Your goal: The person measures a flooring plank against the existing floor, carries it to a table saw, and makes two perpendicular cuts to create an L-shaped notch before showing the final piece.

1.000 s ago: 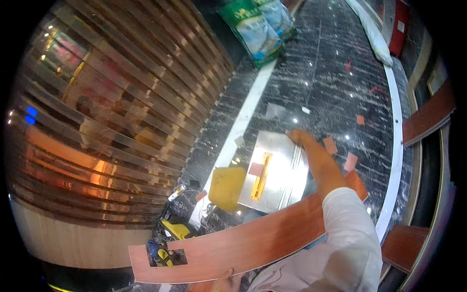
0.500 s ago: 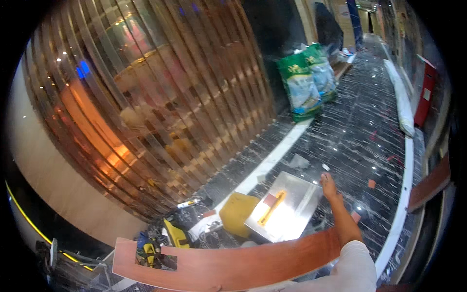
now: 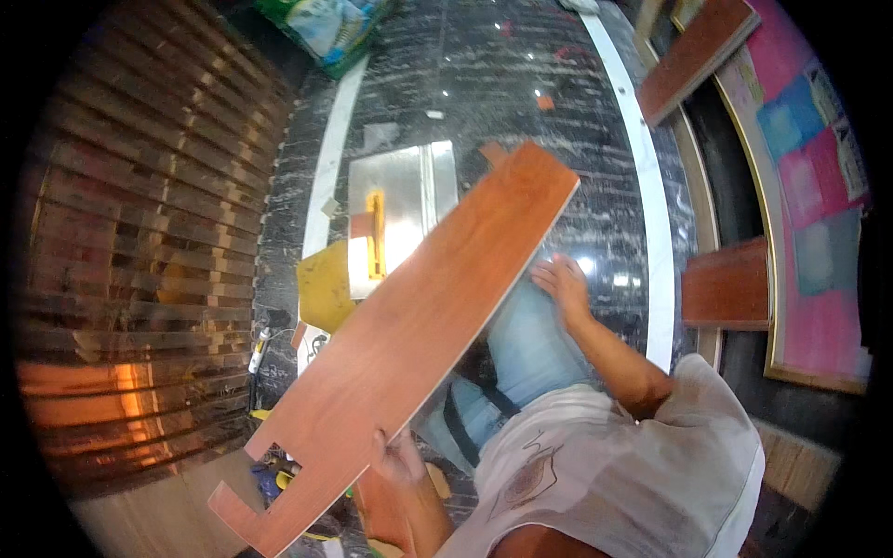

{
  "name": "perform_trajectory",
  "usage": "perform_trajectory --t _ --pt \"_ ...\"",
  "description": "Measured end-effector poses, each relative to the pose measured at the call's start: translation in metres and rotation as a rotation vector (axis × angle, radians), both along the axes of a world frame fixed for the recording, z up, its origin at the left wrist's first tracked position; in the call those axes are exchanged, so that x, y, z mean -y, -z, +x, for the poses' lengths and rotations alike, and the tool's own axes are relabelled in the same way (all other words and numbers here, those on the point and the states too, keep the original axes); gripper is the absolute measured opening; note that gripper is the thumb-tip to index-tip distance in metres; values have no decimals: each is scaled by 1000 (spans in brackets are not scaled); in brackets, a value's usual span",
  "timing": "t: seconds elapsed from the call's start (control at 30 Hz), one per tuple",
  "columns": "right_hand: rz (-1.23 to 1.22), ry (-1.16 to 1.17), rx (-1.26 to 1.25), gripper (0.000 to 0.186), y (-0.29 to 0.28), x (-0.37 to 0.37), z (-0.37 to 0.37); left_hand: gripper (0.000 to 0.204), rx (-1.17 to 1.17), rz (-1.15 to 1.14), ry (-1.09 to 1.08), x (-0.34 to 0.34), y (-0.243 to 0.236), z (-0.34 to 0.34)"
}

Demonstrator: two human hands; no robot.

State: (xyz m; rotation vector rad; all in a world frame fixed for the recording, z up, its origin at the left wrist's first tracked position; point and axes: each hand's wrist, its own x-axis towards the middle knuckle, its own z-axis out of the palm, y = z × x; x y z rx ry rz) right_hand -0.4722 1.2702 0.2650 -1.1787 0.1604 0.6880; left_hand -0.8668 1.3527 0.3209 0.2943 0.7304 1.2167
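A long reddish-brown wood plank [image 3: 409, 321] slants across in front of me, its far end to the right. A rectangular notch is cut into its near left end. My left hand [image 3: 398, 458] grips the plank's near edge close to the notched end, thumb on top and fingers mostly hidden below. Just off the plank's right edge is my right hand [image 3: 563, 284], fingers loosely spread and holding nothing. Beyond the plank lies a shiny metal sheet [image 3: 409, 181] with a yellow-handled tool [image 3: 375, 237] on it, beside a yellow block-like object [image 3: 324, 286].
A slatted metal screen [image 3: 139, 232] stands on the left. Further planks [image 3: 726, 284] jut in on the right beside a colourful panel [image 3: 819, 186]. A green and white bag [image 3: 326, 28] stands ahead on the dark marble floor [image 3: 474, 88]. A white tube [image 3: 259, 353] lies near the screen.
The view has swung downward and to the right. The plank has turned from lying crosswise to a diagonal. My right hand has come back from beside the metal sheet to near the plank's edge.
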Motion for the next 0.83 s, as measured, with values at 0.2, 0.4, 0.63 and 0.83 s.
perform_trajectory --t 0.2,0.4,0.63,0.83 --pt "306 59 -229 27 -11 -27 -25 53 230 140 187 -30 -33 3" --pt "565 -23 -446 40 -57 -89 -57 48 -35 125 166 -72 -107 -6" --pt "747 -83 -699 57 -116 -88 -55 41 -348 -42 410 -102 -234 76" --pt "798 -109 -719 67 -208 -69 -77 62 -488 -114 382 -63 -326 110"
